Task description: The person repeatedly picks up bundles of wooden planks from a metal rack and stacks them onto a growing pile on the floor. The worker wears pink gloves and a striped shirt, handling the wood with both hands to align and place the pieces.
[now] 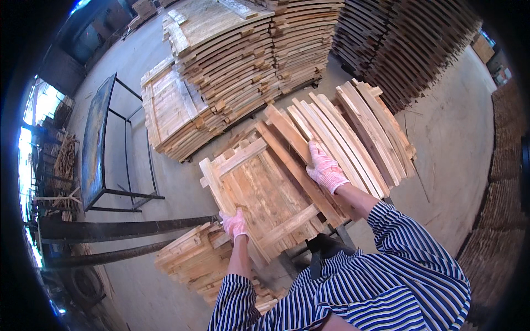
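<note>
Both my hands wear pinkish-white knit gloves. My left hand (234, 225) is closed round the left edge board of a wooden panel (259, 190), with its thumb on top. The panel lies flat in front of me, with boards joined by cross strips at its near and far ends. My right hand (326, 170) grips a long wooden plank (288, 135) in a row of loose planks to the right of the panel; the glove hides part of the hold. Next to it lie several pale planks (337, 146) and a browner one (367, 132).
Tall stacks of wooden panels (237, 60) stand ahead, with darker stacks (408, 44) at far right. A metal-framed table (96, 143) is at left. Dark metal bars (127, 229) reach in from the left. More stacked wood (193, 259) sits by my left forearm.
</note>
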`<state>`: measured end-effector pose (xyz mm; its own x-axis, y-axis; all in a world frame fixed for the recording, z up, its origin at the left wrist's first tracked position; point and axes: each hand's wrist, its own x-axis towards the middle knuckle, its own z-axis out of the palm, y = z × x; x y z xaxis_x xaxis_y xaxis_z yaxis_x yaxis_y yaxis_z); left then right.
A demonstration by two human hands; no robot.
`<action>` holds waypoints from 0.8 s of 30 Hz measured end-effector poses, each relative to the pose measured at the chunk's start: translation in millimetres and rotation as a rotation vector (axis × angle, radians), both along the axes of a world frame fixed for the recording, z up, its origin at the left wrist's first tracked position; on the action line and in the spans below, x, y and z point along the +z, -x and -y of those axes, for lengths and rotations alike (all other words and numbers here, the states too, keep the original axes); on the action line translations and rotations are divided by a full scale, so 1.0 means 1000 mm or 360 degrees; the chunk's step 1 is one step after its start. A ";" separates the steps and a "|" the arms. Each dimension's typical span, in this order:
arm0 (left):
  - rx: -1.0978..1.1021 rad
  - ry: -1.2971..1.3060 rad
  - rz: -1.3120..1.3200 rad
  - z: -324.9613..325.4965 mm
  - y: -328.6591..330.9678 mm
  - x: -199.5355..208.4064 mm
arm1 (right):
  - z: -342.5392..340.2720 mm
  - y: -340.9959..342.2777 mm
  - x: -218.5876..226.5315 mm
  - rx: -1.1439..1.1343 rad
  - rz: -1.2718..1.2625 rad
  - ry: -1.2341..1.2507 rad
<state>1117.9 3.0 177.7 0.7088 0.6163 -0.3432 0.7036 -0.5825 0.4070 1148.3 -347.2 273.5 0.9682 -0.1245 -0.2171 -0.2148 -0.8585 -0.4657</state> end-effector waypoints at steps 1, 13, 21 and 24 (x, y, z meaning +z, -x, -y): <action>0.0005 -0.0008 -0.0022 0.003 0.001 0.003 | -0.008 0.001 0.010 -0.0028 -0.0080 -0.0013; 0.0056 0.0077 -0.0015 0.008 -0.005 0.010 | -0.081 -0.008 -0.066 -0.0022 0.0167 0.0494; 0.0061 0.0235 0.0280 0.001 -0.004 0.018 | -0.182 0.021 -0.069 0.0045 0.0128 0.0077; 0.0016 0.0335 0.0236 0.000 -0.005 0.014 | -0.234 0.036 -0.088 0.0304 0.0294 -0.0177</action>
<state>1123.3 3.5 191.5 0.7552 0.5494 -0.3576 0.6324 -0.4673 0.6178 1112.2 -112.9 185.5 0.9962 0.0787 -0.0372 0.0430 -0.8168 -0.5753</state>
